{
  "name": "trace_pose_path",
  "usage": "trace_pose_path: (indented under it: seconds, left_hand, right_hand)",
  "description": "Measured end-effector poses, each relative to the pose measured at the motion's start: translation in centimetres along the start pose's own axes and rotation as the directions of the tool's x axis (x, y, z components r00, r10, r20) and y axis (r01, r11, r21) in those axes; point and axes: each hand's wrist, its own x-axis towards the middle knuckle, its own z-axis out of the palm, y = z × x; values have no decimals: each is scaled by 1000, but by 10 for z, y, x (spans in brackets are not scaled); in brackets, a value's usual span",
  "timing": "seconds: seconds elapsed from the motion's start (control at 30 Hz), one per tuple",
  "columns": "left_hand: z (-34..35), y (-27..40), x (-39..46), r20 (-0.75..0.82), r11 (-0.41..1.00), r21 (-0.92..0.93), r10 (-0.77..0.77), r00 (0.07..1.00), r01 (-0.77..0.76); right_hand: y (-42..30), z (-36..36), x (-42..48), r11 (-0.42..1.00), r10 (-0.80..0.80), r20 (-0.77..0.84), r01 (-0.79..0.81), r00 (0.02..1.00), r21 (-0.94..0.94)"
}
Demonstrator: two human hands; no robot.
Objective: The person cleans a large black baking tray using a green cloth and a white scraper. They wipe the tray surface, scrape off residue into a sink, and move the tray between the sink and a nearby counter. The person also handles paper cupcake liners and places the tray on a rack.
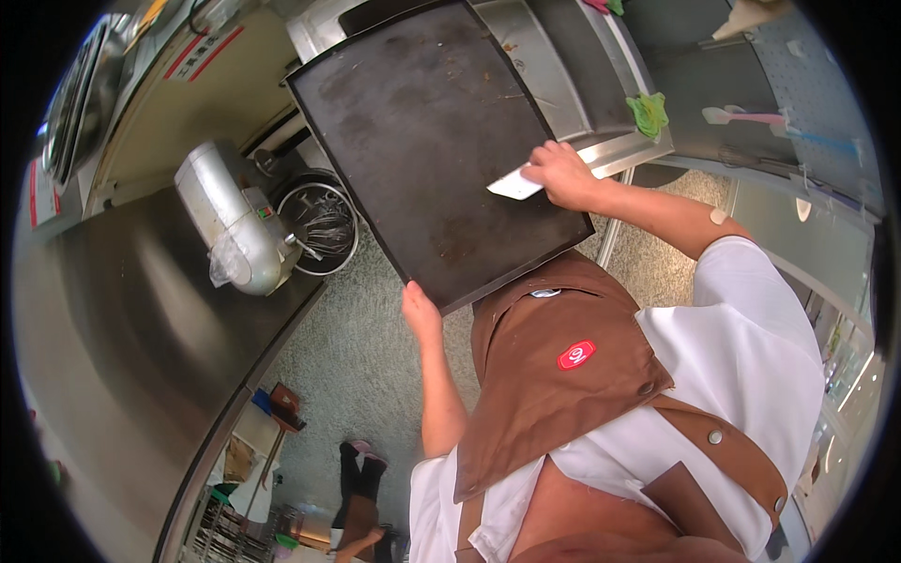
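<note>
A large dark baking tray (422, 141) with a low rim lies tilted before me, its far end over a stainless steel sink. Brown residue and crumbs mark its surface, mostly near the far end and close to my body. My left hand (421, 311) grips the tray's near left corner. In my right hand (561, 176) is a white flat scraper (515, 185), its edge against or just above the tray near the right rim. Contact between blade and tray cannot be made out for certain.
Left of the tray, a stand mixer (236, 218) with a wire whisk in its bowl (320, 229) stands by a steel counter (127, 302). A green cloth (647, 115) hangs on the sink edge (626, 158). Spatulas (746, 117) hang at right. Another person (359, 507) is at the bottom.
</note>
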Motion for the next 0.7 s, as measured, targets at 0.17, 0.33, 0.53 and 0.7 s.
trace_pose_path:
  seconds: [0.17,0.33,0.53,0.7]
  left_hand:
    - [2,-17,3,-27,998,37,55,998,-54]
    - [-5,-8,6,-23,997,68,37,999,-35]
    - [1,-15,5,-58,996,85,22,998,-17]
    - [5,-19,3,-46,998,61,14,999,-11]
  right_hand:
    - [16,1,45,993,33,-167,-52,985,-109]
    - [88,-13,203,964,66,-391,-160,918,-213]
    - [66,-43,189,984,4,-322,-60,947,-165]
    - [23,-11,76,990,-126,-69,121,990,-71]
